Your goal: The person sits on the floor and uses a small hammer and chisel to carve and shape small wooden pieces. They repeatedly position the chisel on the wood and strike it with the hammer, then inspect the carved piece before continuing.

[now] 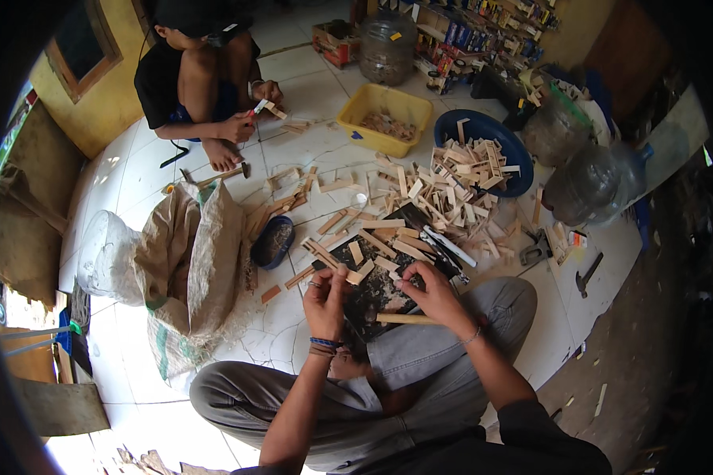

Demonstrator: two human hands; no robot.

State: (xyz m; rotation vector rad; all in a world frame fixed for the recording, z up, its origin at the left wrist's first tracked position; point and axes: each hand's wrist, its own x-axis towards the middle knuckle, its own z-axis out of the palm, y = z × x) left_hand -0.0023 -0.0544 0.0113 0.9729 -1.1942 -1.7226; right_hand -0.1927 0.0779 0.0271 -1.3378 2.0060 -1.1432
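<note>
My left hand (323,305) pinches a small wooden frame (320,253) made of thin strips, held over the left edge of a dark board (355,310). Close by on the right, my right hand (436,294) has its thumb and forefinger pressed together above the board. Whatever lies between those fingertips is too small to make out. Several loose wooden strips (410,250) and sawdust lie on the board. A hammer's wooden handle (408,319) rests across its near side, below my right hand.
An open woven sack (228,237) stands at left, beside a blue tub of nails (286,252). Ahead are a heap of wood pieces (451,194), a blue basin (521,178) and a yellow basin (388,146). A hammer (589,275) lies right. A person (202,95) squats far left, holding a tool.
</note>
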